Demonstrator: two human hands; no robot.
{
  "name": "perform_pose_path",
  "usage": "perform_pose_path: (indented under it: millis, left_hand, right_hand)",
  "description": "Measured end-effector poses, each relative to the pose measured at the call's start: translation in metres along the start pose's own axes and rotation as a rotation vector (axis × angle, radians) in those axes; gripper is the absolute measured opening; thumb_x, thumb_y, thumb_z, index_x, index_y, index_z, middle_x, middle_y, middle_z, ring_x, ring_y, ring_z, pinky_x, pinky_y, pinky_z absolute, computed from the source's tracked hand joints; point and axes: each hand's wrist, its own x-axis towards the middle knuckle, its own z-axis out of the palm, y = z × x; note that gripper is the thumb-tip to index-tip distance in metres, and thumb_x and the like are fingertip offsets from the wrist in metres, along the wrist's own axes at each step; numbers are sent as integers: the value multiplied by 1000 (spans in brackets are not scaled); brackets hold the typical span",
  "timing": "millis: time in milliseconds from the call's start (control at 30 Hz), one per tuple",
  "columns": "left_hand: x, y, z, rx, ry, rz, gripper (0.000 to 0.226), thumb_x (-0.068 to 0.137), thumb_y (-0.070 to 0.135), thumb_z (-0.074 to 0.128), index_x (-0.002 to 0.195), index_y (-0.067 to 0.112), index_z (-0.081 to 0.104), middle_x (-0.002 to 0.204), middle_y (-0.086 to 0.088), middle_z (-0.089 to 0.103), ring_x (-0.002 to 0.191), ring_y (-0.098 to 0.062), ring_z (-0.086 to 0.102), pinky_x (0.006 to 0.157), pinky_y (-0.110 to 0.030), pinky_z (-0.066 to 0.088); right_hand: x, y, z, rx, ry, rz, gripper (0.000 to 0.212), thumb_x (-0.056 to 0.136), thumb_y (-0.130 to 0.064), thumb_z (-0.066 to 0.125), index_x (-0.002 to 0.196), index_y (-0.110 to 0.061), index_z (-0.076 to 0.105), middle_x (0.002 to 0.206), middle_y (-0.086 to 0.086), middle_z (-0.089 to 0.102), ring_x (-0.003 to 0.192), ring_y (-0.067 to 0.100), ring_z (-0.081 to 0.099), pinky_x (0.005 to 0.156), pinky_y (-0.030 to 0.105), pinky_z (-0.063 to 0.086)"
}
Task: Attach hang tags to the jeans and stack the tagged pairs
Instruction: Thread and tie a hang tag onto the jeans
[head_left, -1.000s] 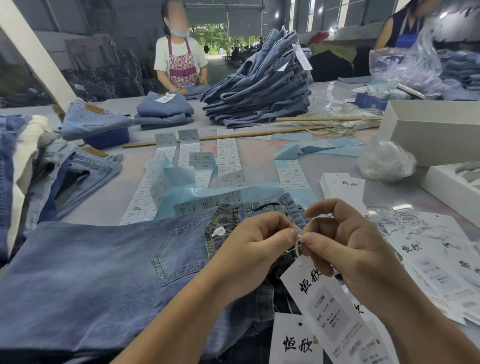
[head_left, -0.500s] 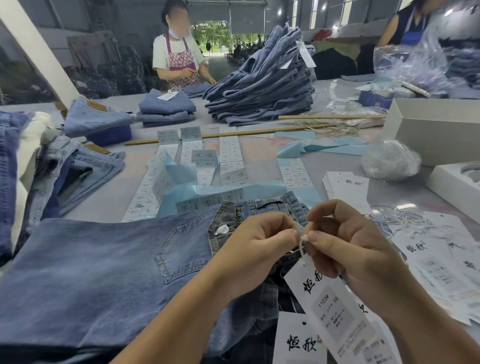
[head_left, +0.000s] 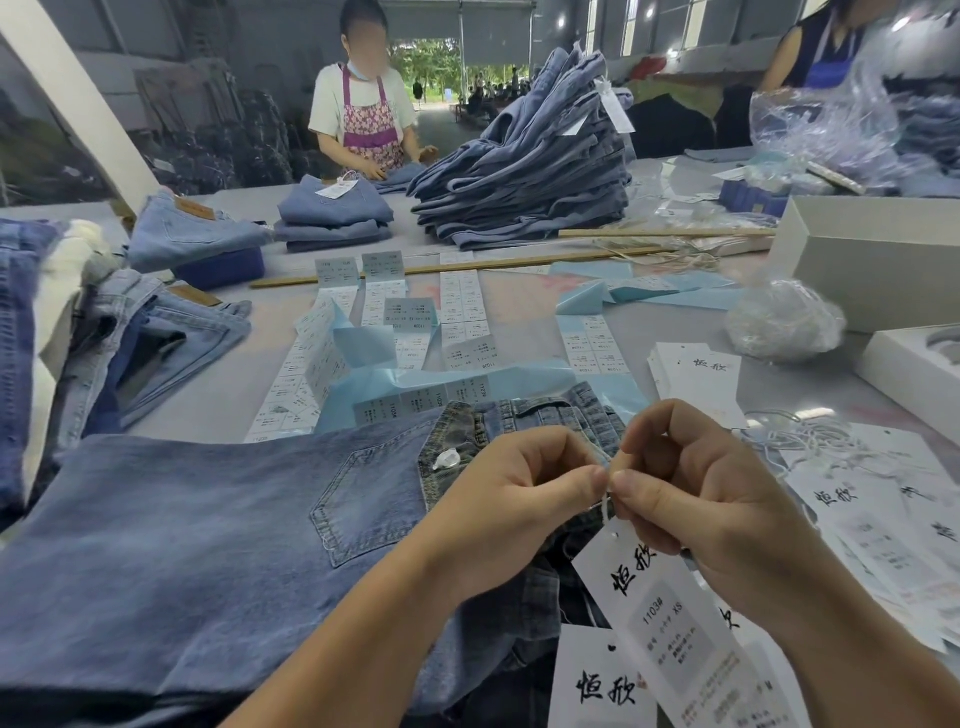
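Note:
A pair of blue jeans (head_left: 218, 530) lies flat in front of me, waistband (head_left: 540, 410) toward the table's middle. My left hand (head_left: 519, 499) and my right hand (head_left: 696, 493) meet fingertip to fingertip just below the waistband, both pinching the thin white string (head_left: 605, 506) of a hang tag. The white hang tag (head_left: 670, 618) with black characters dangles from that string under my right hand. A tall stack of tagged jeans (head_left: 530, 176) stands at the far side.
Loose hang tags (head_left: 883, 519) and white strings (head_left: 795, 431) lie at the right, another tag pile (head_left: 696, 369) beyond. Sticker strips (head_left: 457, 312) on blue backing cover the middle. White boxes (head_left: 872, 260), a plastic bag (head_left: 784, 322), wooden sticks (head_left: 467, 266), untagged jeans (head_left: 145, 332) left. A person (head_left: 363, 114) works opposite.
Both hands stay pinched together on the string with only small finger movements. The tag hangs in about the same place. The person opposite has shifted their hands slightly.

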Motion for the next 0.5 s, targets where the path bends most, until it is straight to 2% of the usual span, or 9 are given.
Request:
perform_pose_path:
  millis: [100,200,367,500]
  left_hand:
    - [-1,0,-2,-34,-30,-12,11,89,25,65,78,21,65,62,16,55,55,0,43,54,-12,35]
    - [-1,0,-5,-69,-35,-32,10,87,24,66,77,23,68,64,10,57,59,-7,43,57,-19,35]
    - [-2,-5,-4,-93,16,-41,10,85,26,67,76,22,68,67,-6,52,64,-23,36,58,-31,30]
    - [-2,-9,-2,-50,47,-57,17,85,32,66,80,16,66,69,-19,50,63,-23,37,58,-34,31]
  right_hand:
    - [0,-1,-1,30,-31,11,14,75,-7,67,80,-13,55,63,10,55,47,14,41,41,19,34]
    - [1,-1,0,61,-58,10,19,76,-9,74,78,-12,56,61,11,56,45,14,41,40,19,34]
    - [4,3,1,50,-41,24,21,78,-4,74,79,-14,56,61,10,55,44,16,39,38,21,31]
    - [5,8,2,0,5,24,17,74,-8,68,76,-21,58,63,9,53,46,17,38,39,21,32]
